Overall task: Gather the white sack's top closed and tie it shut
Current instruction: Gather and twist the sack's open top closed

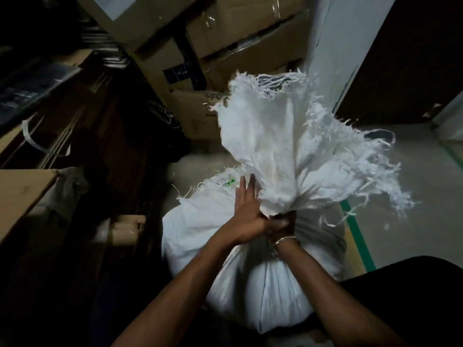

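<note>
A full white woven sack stands on the floor in front of me. Its top is bunched into a neck and fans out above into a wide frayed ruffle with loose threads. My right hand, a metal bangle at its wrist, is closed around the gathered neck just under the ruffle. My left hand lies against the left side of the neck, fingers straight and pointing up along the cloth, thumb pressed toward the right hand. No cord or tie shows around the neck.
Stacked cardboard boxes rise behind the sack. A second white sack with green print lies just behind it. Dark shelving and a box fill the left. A pale floor with a green line runs on the right, beside a dark door.
</note>
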The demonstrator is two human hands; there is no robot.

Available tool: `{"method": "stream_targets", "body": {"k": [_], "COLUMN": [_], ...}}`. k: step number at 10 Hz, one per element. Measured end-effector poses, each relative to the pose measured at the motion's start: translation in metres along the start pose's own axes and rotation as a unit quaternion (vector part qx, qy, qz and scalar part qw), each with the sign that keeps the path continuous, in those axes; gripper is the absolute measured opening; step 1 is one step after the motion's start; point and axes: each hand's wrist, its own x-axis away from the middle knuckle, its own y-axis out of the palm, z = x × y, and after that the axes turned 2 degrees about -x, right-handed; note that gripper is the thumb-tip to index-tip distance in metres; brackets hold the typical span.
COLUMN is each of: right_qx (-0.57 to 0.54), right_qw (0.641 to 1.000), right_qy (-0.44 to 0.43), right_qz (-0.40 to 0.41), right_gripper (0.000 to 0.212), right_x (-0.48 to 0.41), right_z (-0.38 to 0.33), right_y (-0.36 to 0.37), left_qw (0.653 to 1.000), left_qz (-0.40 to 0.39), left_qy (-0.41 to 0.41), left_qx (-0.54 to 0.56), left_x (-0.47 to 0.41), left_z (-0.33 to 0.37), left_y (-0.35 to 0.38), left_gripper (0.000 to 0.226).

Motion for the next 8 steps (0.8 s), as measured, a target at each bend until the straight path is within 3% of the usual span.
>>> {"method": "stream_targets", "body": {"k": [1, 2, 3, 4, 5, 6, 7, 8], "right_qx": [0.089, 0.031, -0.036, -0.083, -0.1, 0.088, 0.152, 0.084], "right_qw": [0.993, 0.992, 0.993, 0.995, 0.992, 0.987, 0.966, 0.994], "right_qy": [-0.046, -0.065, -0.055, -0.038, -0.065, -0.133, -0.194, -0.066], "right_qz": [0.061, 0.099, 0.097, 0.044, -0.034, -0.022, 0.078, -0.007], "right_gripper": [0.033, 0.031, 0.006, 0.017, 0.03, 0.082, 0.053, 0.037], "right_x": [0.007, 0.006, 0.012, 0.018, 0.025, 0.03, 0.018, -0.001], "right_z": [-0.01, -0.012, -0.02, -0.013, -0.017, -0.024, -0.022, -0.028], "right_y": [-0.013, -0.012, -0.01, -0.015, -0.022, -0.02, -0.01, -0.005], "left_qw": [0.987, 0.984, 0.985, 0.981, 0.973, 0.967, 0.963, 0.97], "left_qz": [-0.003, 0.01, 0.047, 0.073, 0.11, 0.149, 0.199, 0.196], "left_qy": [0.036, 0.013, 0.017, 0.077, 0.114, 0.129, 0.14, 0.122], "left_qx": [-0.156, -0.175, -0.167, -0.16, -0.168, -0.161, -0.117, -0.078], "left_x": [0.009, 0.015, 0.013, 0.012, 0.002, -0.011, -0.016, -0.016], "left_z": [-0.051, -0.066, -0.067, -0.045, -0.043, -0.048, -0.045, -0.047], "left_y": [-0.012, 0.01, 0.03, 0.042, 0.058, 0.065, 0.066, 0.068], "left_gripper": [0.154, 0.174, 0.179, 0.178, 0.165, 0.136, 0.117, 0.106]}}
